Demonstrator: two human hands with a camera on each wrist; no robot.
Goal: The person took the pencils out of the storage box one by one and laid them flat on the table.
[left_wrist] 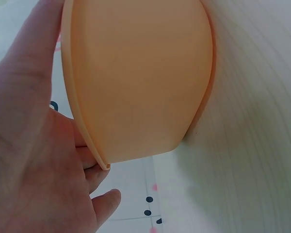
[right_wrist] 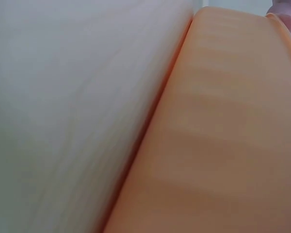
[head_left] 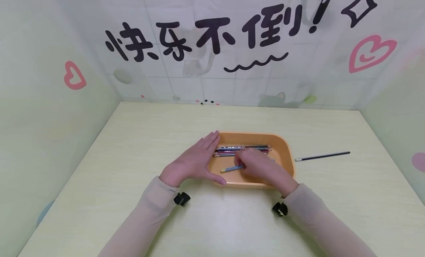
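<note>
My left hand [head_left: 196, 161] spans the left end of an orange plastic basket [head_left: 283, 153], its fingers extended along the rim and the thumb at the front edge. In the left wrist view, those fingers lie against the rim, beside the basket's outer wall [left_wrist: 140, 82]. My right hand [head_left: 257, 165] reaches inside over the front rim, fingers curled, pinching a light-blue pencil [head_left: 232, 169] with a yellowish end; the hand covers its middle. Behind that hand, several dark and reddish pencils [head_left: 225, 152] lie side by side along the basket. The right wrist view shows only the basket's front wall [right_wrist: 223, 121], the table and a bit of hand.
To the right of the basket, a dark pencil [head_left: 322, 156] with a pale end lies alone on the light wood-grain table [head_left: 132, 139]. A printed backdrop [head_left: 212, 83] with black characters stands behind the table, and pale panels rise on both sides.
</note>
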